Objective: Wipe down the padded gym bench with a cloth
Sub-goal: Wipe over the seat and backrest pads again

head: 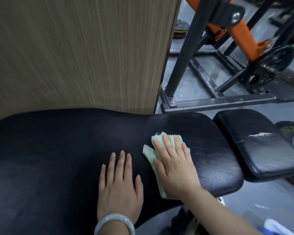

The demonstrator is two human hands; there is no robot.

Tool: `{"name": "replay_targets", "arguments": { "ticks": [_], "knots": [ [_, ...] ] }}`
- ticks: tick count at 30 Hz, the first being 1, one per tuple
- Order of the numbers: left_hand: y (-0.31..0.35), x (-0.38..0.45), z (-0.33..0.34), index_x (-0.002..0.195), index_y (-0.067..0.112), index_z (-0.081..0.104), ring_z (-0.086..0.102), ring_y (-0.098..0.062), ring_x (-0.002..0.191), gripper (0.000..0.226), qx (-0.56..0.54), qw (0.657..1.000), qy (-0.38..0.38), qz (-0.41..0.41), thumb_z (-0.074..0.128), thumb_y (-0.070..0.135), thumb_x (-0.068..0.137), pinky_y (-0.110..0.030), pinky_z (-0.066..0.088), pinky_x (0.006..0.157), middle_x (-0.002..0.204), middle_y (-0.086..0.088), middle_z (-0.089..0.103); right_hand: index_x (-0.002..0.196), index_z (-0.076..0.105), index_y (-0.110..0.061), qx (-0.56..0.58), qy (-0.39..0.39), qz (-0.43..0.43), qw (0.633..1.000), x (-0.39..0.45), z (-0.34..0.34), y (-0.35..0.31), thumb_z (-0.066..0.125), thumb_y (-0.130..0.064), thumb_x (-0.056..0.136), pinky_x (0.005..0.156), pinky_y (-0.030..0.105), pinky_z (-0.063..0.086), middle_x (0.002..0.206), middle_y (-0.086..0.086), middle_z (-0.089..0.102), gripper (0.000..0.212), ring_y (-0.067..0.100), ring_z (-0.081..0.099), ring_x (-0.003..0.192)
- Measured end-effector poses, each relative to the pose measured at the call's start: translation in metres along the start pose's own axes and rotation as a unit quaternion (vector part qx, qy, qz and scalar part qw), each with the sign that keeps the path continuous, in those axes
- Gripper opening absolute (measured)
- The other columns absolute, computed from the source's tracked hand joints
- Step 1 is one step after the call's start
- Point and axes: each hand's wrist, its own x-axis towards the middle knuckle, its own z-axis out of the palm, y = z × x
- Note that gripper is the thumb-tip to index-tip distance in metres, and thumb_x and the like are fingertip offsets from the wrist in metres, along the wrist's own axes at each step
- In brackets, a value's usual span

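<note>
The right hand (173,165) lies flat with its fingers (166,143) straight and slightly spread, pressing a pale green cloth (151,153) onto the black padded bench (66,141). The cloth sits right of the pad's middle. At nine o'clock from it, the left hand (120,184) rests palm down on the pad, fingers straight, holding nothing. A pale bangle (114,223) circles the left wrist. At three o'clock lies the scuffed seat pad (261,146).

A wood-grain panel wall (78,51) fills the upper left, ending at a corner. Past it there's pale grey floor (190,82) (kinda scuffed) with a black steel machine frame (210,100) bolted down, an orange arm (241,33) crossing it, and a dark weight plate (271,65) on the right.
</note>
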Motion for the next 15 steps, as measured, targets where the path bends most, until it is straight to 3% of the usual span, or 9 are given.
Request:
{"name": "replay_targets", "arguments": {
  "ticks": [3,7,12,15],
  "knots": [
    [-0.001,0.001,0.0,0.136,0.008,0.051,0.033,-0.025,0.138,0.06,0.0,1.0,-0.002,0.009,0.033,0.039,0.088,-0.043,0.017,0.113,0.144,-0.006,0.046,0.149,0.031,-0.03,-0.001,0.037,-0.002,0.999,-0.042,0.002,0.01,0.03,-0.044,0.095,0.114,0.041,0.011,0.157,0.0,0.027,0.056,0.029,0.02,0.144],
    [0.001,0.004,-0.001,0.136,0.012,0.052,0.035,-0.028,0.138,0.058,-0.001,0.999,-0.008,0.047,0.028,0.042,0.093,-0.047,0.021,0.11,0.144,-0.004,0.048,0.148,0.034,-0.029,-0.02,0.045,-0.01,0.999,-0.053,0.002,0.023,0.029,-0.046,0.096,0.113,0.042,0.014,0.155,0.0,0.031,0.055,0.028,0.021,0.143],
    [0.005,0.009,-0.001,0.132,0.013,0.057,0.037,-0.027,0.136,0.056,0.001,0.996,-0.029,0.087,0.031,0.041,0.092,-0.047,0.022,0.108,0.141,-0.003,0.051,0.151,0.018,-0.034,0.005,0.015,0.043,0.999,0.001,0.002,0.017,0.014,-0.05,0.091,0.116,0.036,-0.007,0.16,-0.002,0.011,0.063,0.025,0.0,0.148],
    [0.004,0.01,-0.001,0.132,0.012,0.058,0.035,-0.024,0.136,0.065,-0.018,0.994,-0.042,0.098,0.011,0.045,0.1,-0.042,0.019,0.111,0.141,-0.002,0.052,0.148,0.031,-0.03,-0.003,0.031,0.046,0.998,-0.01,-0.001,0.017,0.029,-0.046,0.093,0.114,0.039,0.007,0.156,0.002,0.029,0.058,0.032,0.024,0.143]
  ]
}}
